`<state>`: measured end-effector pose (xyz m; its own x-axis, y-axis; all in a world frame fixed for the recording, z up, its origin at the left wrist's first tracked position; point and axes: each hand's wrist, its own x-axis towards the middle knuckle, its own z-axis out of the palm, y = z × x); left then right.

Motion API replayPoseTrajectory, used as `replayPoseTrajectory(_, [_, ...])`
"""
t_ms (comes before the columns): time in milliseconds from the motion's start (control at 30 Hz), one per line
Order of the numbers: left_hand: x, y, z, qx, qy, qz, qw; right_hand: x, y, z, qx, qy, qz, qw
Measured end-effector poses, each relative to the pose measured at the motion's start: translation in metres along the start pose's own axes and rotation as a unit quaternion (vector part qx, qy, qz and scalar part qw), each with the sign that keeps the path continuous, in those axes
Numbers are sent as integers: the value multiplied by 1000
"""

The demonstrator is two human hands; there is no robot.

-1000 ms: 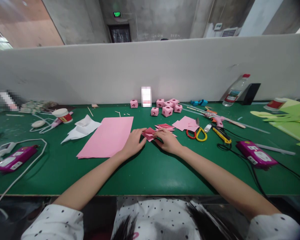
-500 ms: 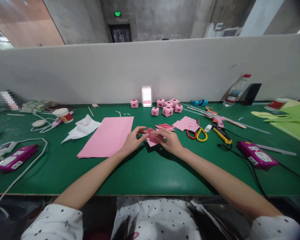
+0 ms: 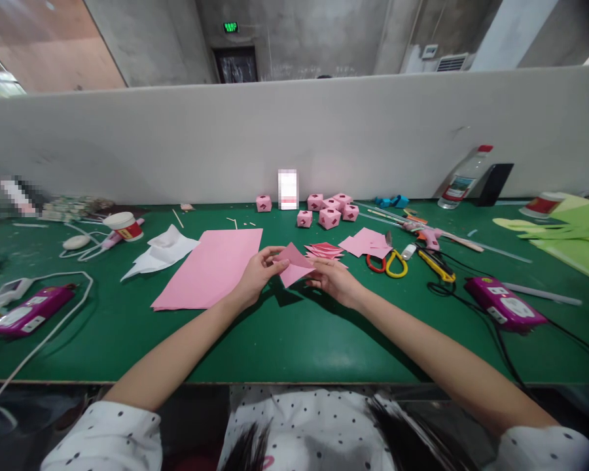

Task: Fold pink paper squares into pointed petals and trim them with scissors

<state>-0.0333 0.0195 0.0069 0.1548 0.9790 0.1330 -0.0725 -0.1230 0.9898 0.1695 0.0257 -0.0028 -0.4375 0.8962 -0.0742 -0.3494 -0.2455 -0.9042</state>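
Between my hands, just above the green table, is a small creased piece of pink paper. My left hand pinches its left corner between thumb and fingers. At the opposite corner, my right hand grips it with fingertips closed together. Right behind it lies a pile of folded pink paper pieces. Flat pink paper squares rest to the right of that pile. Several pink folded paper cubes stand farther back. A stack of large pink sheets lies left of my left hand.
Scissors and a yellow utility knife lie on the right, near a pink glue gun and a purple power strip with cables. A crumpled white tissue and a paper cup are on the left. A phone leans on the partition.
The pink paper has opened out and tilted up, showing more of its creased surface. My right hand has shifted slightly to the right and turned, its fingers now lower on the paper.
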Motion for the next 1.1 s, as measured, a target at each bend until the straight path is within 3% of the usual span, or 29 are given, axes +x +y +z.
replayPoseTrajectory(100, [1, -2, 1, -15, 6, -4, 1000, 0, 5, 0, 39, -26, 34, 998])
replayPoseTrajectory(367, [-4, 3, 8, 69, -3, 39, 997, -3, 11, 3, 56, -57, 9, 997])
replayPoseTrajectory(667, [-5, -4, 9, 153, -22, 98, 983, -3, 14, 7, -40, -78, -23, 996])
replayPoseTrajectory(867, [-7, -5, 12, 180, -34, 111, 977, -4, 15, 10, -111, -53, -36, 992])
replayPoseTrajectory(1100, [-11, 8, 12, 164, -9, 98, 981, -4, 3, 7, -76, 1, -81, 994])
